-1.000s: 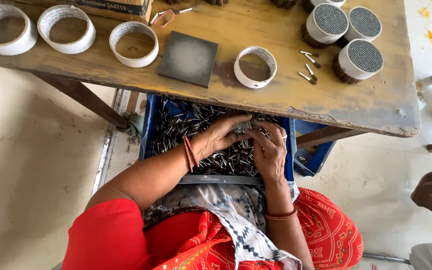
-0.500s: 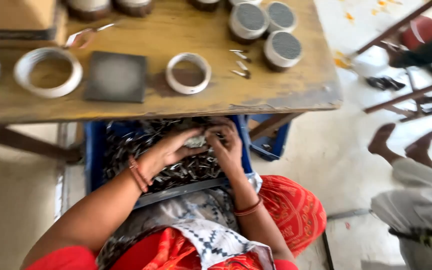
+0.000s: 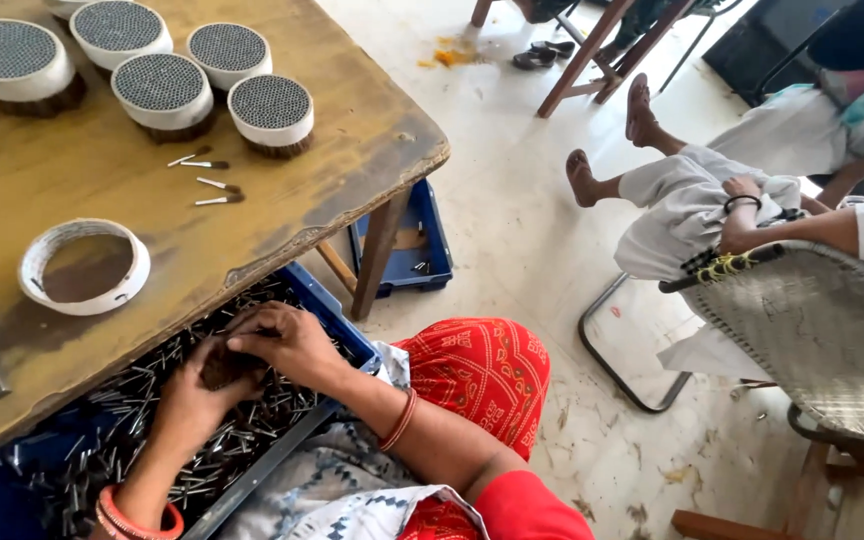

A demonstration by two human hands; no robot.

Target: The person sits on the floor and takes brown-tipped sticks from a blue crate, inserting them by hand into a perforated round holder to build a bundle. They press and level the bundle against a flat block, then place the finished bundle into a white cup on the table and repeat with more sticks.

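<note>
A small handcraft workshop: a worn wooden tabletop (image 3: 252, 190) carries round brush heads (image 3: 162, 90), a blue crate (image 3: 342, 335) of metal pins sits below, another worker (image 3: 752, 200) far right.

Table edge (image 3: 282, 240) overhangs crate (image 3: 337, 325); right side open.

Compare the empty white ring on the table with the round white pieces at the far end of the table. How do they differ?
The empty white ring shows bare wood through its open middle; the filled round pieces have a grey, finely dotted top. The ring lies alone near the table's front edge; the filled pieces stand grouped, five in view, farther back. The ring looks low; the filled pieces look taller, with dark bristle-like material beneath. Both have round white rims.
</note>
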